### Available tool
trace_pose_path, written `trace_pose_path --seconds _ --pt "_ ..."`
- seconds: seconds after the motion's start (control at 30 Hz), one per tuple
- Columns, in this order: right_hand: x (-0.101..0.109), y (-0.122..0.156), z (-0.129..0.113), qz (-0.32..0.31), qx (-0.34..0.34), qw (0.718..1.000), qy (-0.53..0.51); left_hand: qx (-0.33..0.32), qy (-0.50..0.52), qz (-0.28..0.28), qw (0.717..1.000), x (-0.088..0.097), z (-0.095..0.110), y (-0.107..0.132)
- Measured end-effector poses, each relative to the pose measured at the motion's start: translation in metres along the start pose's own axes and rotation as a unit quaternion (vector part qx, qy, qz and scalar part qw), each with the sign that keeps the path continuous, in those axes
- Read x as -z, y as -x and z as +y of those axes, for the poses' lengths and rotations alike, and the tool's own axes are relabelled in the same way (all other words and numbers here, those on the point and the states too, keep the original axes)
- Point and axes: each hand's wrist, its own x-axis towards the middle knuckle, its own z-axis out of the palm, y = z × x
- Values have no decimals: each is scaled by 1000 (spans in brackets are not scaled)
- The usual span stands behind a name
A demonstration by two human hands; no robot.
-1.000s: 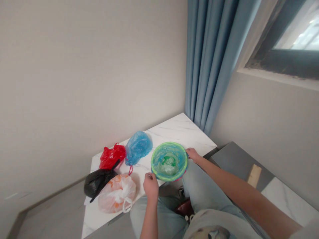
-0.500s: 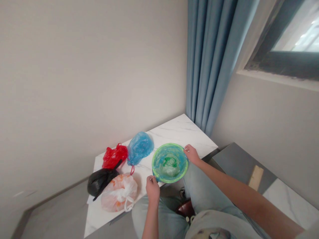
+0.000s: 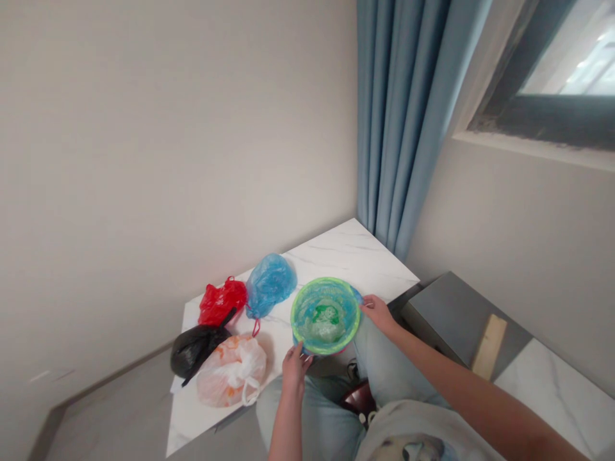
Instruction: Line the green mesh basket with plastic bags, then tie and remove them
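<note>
Slightly lower along the rim than half a second ago: right hand (image 3: 379, 315), fingers curled narrowly against the outer right side of a green-rimmed plastic bowl (image 3: 325, 315); left hand (image 3: 295, 371), fingers a little spread, tips on the bowl's near rim; bowl held between both hands, at the near edge of the table and partly past it, just beside the blue bag; a sliver of blue showing under the rim at upper right; inside, a glossy pale blue-green surface with a darker green patch at the centre, too blurred to tell more.

Below, a white marble-patterned tabletop (image 3: 350, 256) with grey veins, backed into a corner of smooth beige wall (image 3: 168, 160); along it, four knotted, thin, crinkled plastic bags: a bulging blue bag (image 3: 269, 285), a red bag (image 3: 221, 302), a glossy black bag (image 3: 195, 351), and a translucent white bag (image 3: 231, 371) with orange showing through, its looped handle flopped over; black and white bags touching; heavy blue pleated curtains (image 3: 403, 115) falling in soft folds at the corner, beside a dark-framed window (image 3: 552, 64); light denim jeans (image 3: 307, 410) under the hands.
</note>
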Motion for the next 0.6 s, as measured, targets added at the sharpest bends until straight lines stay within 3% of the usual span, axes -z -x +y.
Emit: trace_pose_path --seconds 0.1,0.23,0.4,0.6 --pt "4 12 9 -53 -63 996 -32 28 10 -21 999 2 -2 3" --pt "8 24 20 -132 -97 985 -53 33 -3 -41 999 3 -2 8" --pt "9 27 26 -206 -171 949 -164 -33 -98 -14 995 0 4 12" --pt "-1 23 24 -221 -219 926 -214 -139 -241 24 960 -11 13 12"
